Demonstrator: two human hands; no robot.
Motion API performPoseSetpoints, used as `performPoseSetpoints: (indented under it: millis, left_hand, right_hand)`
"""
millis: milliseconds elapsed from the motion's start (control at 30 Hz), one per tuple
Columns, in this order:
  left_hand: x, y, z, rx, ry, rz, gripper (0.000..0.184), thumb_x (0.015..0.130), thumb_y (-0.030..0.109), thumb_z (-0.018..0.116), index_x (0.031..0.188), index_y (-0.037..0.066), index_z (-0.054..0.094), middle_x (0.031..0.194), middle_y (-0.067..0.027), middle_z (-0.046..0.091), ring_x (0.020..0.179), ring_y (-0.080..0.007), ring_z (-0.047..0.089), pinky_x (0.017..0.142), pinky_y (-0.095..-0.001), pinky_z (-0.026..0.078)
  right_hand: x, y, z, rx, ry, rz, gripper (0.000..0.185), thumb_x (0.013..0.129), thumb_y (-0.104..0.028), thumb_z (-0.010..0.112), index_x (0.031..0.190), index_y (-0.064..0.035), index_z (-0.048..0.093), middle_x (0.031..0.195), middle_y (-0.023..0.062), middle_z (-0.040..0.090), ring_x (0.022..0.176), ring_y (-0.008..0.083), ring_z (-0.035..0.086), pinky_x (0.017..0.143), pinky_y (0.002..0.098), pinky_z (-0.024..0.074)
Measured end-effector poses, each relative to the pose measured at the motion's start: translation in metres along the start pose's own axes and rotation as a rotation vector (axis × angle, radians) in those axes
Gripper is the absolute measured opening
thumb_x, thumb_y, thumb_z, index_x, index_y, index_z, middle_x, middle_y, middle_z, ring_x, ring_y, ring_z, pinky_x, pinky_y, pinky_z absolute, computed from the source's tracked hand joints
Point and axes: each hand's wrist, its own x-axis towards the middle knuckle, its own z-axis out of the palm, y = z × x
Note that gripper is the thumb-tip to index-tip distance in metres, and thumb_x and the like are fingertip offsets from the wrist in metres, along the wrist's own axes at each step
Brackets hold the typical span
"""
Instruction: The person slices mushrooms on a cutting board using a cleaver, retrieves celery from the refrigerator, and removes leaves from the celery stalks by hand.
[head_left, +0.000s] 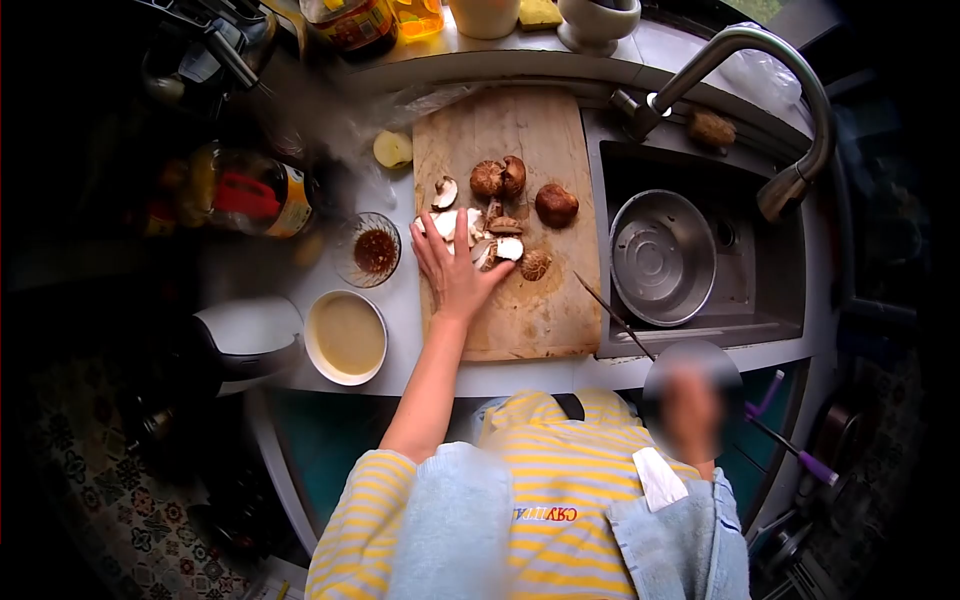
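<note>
My left hand [457, 275] lies with its fingers spread over white, cut mushroom pieces [436, 228] on the wooden cutting board [550, 325]. Whole brown mushrooms [557, 205] and a halved one sit around and beyond it. A blurred patch covers my right hand [690, 405], near the counter's front edge at the right. From that hand a thin dark knife [615, 316] points up and left, its tip over the board's right part. The grip itself is smeared.
Right of the board, a metal basin [663, 258] stands in the sink [775, 270] under a curved faucet [815, 150]. At the left are a glass bowl of brown sauce [375, 252], a white bowl of cloudy liquid [346, 337] and a cut yellowish piece [392, 149]. Jars line the back ledge.
</note>
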Motion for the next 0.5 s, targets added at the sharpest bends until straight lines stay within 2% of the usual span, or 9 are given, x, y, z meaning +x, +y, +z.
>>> performPoseSetpoints:
  millis: [33,100,133,233,267,300,367,400,500]
  left_hand:
    - [0.011,-0.002,0.007,0.029,-0.008,-0.041,0.102,0.050,0.037,0.082,0.136,0.022,0.028,0.142,-0.0214,0.010,0.128,-0.0474,0.010,0.102,-0.0568,0.016]
    - [0.030,-0.005,0.018,0.081,-0.023,-0.001,0.099,0.051,0.037,0.080,0.135,0.021,0.030,0.140,-0.0223,0.017,0.126,-0.0463,0.016,0.102,-0.0535,0.020]
    - [0.037,-0.007,0.020,0.100,-0.060,0.016,0.101,0.050,0.041,0.080,0.136,0.023,0.029,0.142,-0.0195,0.018,0.129,-0.0437,0.013,0.103,-0.0550,0.015]
    - [0.048,0.001,-0.004,0.067,-0.350,-0.072,0.104,0.049,0.046,0.080,0.136,0.025,0.029,0.144,-0.0177,0.015,0.132,-0.0414,0.008,0.103,-0.0570,0.011]
    - [0.051,0.002,-0.017,0.069,-0.437,-0.055,0.104,0.046,0.051,0.079,0.136,0.027,0.031,0.146,-0.0170,0.011,0.134,-0.0395,0.004,0.102,-0.0590,0.006]
    - [0.056,0.010,-0.033,0.129,-0.445,0.006,0.093,0.054,0.047,0.077,0.133,0.021,0.037,0.144,-0.0164,0.018,0.133,-0.0370,0.012,0.104,-0.0550,0.011]
    - [0.069,-0.007,-0.023,-0.033,-0.351,0.159,0.078,0.063,0.041,0.073,0.130,0.014,0.041,0.138,-0.0173,0.030,0.128,-0.0340,0.025,0.104,-0.0493,0.019]
    - [0.079,-0.013,-0.014,-0.069,-0.252,0.227,0.066,0.069,0.032,0.069,0.125,0.010,0.044,0.129,-0.0165,0.042,0.120,-0.0319,0.037,0.101,-0.0427,0.027]
    - [0.103,-0.011,0.013,0.103,-0.236,0.278,0.060,0.069,0.027,0.068,0.122,0.011,0.046,0.123,-0.0145,0.048,0.116,-0.0314,0.042,0.099,-0.0411,0.030]
  right_hand:
    - [-0.001,-0.001,0.001,-0.002,-0.004,0.017,0.018,0.082,-0.003,0.055,0.099,-0.0053,0.058,0.093,0.0131,0.060,0.086,0.0270,0.059,0.075,0.0340,0.0478]
    - [-0.002,-0.002,0.000,0.038,-0.043,0.058,0.017,0.082,-0.003,0.055,0.098,-0.0053,0.058,0.092,0.0122,0.060,0.083,0.0258,0.059,0.073,0.0335,0.0480]
    - [-0.002,-0.002,-0.001,0.056,-0.061,0.077,0.017,0.082,-0.003,0.056,0.098,-0.0053,0.059,0.091,0.0117,0.060,0.082,0.0252,0.059,0.072,0.0332,0.0481]
    - [-0.008,0.004,0.003,0.082,0.040,0.048,0.018,0.081,-0.003,0.057,0.098,-0.0047,0.058,0.089,0.0109,0.060,0.080,0.0241,0.059,0.071,0.0318,0.0479]
    - [-0.009,0.006,0.006,0.034,0.180,-0.120,0.015,0.084,-0.005,0.054,0.099,-0.0046,0.058,0.088,0.0084,0.060,0.078,0.0201,0.058,0.069,0.0294,0.0471]
    - [-0.012,0.010,0.010,0.127,0.156,-0.036,0.015,0.085,-0.007,0.054,0.099,-0.0051,0.058,0.089,0.0093,0.059,0.079,0.0218,0.057,0.070,0.0307,0.0470]
    - [-0.022,0.016,0.019,0.316,0.086,0.135,0.015,0.086,-0.012,0.053,0.098,-0.0059,0.059,0.090,0.0111,0.059,0.081,0.0251,0.057,0.072,0.0332,0.0469]
    - [-0.022,0.017,0.019,0.529,-0.008,0.277,0.016,0.087,-0.013,0.052,0.099,-0.0051,0.058,0.088,0.0101,0.058,0.079,0.0231,0.056,0.071,0.0321,0.0457]
    - [-0.003,-0.002,0.007,0.526,-0.035,0.249,0.016,0.088,-0.013,0.050,0.099,-0.0045,0.057,0.088,0.0100,0.057,0.079,0.0218,0.055,0.070,0.0315,0.0446]
